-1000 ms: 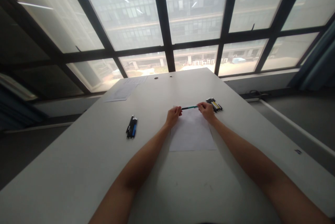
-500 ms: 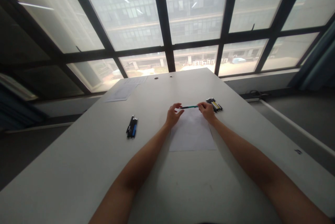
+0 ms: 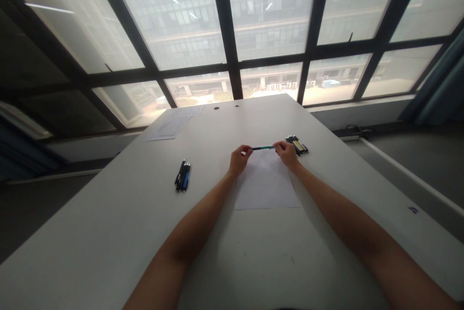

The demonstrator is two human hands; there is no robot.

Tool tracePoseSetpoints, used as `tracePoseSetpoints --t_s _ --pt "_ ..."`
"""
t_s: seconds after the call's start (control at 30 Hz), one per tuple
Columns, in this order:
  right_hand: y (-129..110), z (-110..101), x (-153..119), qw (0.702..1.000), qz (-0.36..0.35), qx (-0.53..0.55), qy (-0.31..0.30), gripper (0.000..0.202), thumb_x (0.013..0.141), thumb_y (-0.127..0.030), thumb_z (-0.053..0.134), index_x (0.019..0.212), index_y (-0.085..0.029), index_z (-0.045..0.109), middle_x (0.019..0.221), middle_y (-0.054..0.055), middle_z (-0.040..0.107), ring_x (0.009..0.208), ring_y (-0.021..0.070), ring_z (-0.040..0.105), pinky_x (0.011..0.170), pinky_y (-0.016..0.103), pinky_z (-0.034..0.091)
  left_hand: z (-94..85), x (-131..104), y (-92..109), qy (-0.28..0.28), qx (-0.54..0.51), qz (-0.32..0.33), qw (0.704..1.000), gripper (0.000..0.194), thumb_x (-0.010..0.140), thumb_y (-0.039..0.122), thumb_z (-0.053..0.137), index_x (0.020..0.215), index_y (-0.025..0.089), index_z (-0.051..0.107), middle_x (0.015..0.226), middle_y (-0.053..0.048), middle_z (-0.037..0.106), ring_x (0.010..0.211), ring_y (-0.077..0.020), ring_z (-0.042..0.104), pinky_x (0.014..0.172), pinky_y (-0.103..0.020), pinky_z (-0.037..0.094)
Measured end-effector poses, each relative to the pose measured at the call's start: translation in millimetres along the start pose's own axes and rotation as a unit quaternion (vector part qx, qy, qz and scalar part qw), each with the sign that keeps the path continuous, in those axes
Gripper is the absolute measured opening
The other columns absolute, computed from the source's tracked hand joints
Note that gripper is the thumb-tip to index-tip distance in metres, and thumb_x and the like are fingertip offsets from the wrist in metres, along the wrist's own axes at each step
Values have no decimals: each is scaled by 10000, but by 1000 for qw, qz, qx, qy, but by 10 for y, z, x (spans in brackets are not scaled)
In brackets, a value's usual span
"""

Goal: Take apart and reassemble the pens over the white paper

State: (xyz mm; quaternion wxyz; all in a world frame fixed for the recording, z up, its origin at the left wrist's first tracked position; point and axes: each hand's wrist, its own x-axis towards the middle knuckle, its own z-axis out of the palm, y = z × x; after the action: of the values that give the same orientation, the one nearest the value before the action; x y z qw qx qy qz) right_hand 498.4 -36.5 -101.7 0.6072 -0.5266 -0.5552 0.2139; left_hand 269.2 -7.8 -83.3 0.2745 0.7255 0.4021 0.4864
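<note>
A slim pen (image 3: 263,147), black toward the left and teal toward the right, is held level between my hands above the far edge of a white sheet of paper (image 3: 266,187). My left hand (image 3: 239,159) pinches its black end between thumb and fingers. At the teal end, my right hand (image 3: 286,153) is closed on the pen. Just beyond my right hand lies a row of several pens (image 3: 300,145), dark with some yellow and white, partly hidden by that hand.
Several black and blue pens (image 3: 182,176) lie bunched on the white table (image 3: 126,232) to the left. Printed sheets (image 3: 168,128) rest at the far left corner. A small dark mark (image 3: 413,210) sits near the right edge. Tall windows (image 3: 271,15) stand behind the table.
My left thumb and fingers, which were apart around the pen's black end, have closed on it. My right hand and the pen have hardly moved.
</note>
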Motion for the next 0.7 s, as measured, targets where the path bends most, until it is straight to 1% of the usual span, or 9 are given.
tracePoseSetpoints --t_s 0.17,0.27,0.33,0.4,0.47,0.53,0.6,0.7 --pt "-3 2 -2 1000 -5 2 1 356 821 -487 599 737 -154 693 570 21 594 507 134 477 467 251 349 -10 2 30 -16 17 -2 1000 331 893 471 558 784 182 677 742 -28 710 698 -158 637 646 -265 457" --pt "3 3 -2 1000 -3 0 -2 357 819 -489 599 740 -154 695 573 22 597 507 133 477 465 250 348 -5 8 0 -30 36 -10 999 441 916 526 494 697 181 658 673 -26 687 656 -160 627 664 -275 460" --pt "6 2 0 1000 -2 -2 -3 356 819 -487 599 740 -154 695 571 21 597 504 132 476 464 250 346 2 14 -31 -41 45 -22 998 485 922 556 464 673 183 648 648 -25 675 642 -163 626 671 -279 461" --pt "5 1 0 1000 -4 -4 -1 354 819 -484 599 738 -152 693 569 20 596 503 132 476 463 250 344 7 19 -55 -43 41 -31 998 459 922 563 466 764 186 674 663 -20 677 657 -166 632 683 -278 465" --pt "1 0 -1 1000 -4 -7 0 355 820 -483 596 734 -152 689 567 21 595 505 134 477 462 250 343 8 22 -63 -35 22 -33 999 392 912 541 509 965 192 679 715 -15 689 698 -165 644 700 -274 472" --pt "0 1 -1 1000 -5 -8 -1 353 825 -481 591 731 -154 685 569 24 596 510 136 481 465 252 345 7 20 -56 -22 0 -25 999 381 888 493 577 1128 202 630 791 -18 699 742 -158 650 702 -265 476" --pt "6 3 0 1000 -9 -8 0 348 830 -477 587 730 -157 682 567 24 596 512 138 483 471 255 348 5 14 -38 -15 -11 -11 1000 390 855 432 640 1171 207 600 854 -26 699 768 -151 647 680 -250 474" --pt "27 5 5 1000 -15 -9 3 346 830 -475 587 720 -160 676 567 24 596 512 140 484 478 258 352 4 -1 -3 -18 -14 6 1000 365 814 332 684 1147 208 599 892 -31 689 781 -142 641 650 -235 469"
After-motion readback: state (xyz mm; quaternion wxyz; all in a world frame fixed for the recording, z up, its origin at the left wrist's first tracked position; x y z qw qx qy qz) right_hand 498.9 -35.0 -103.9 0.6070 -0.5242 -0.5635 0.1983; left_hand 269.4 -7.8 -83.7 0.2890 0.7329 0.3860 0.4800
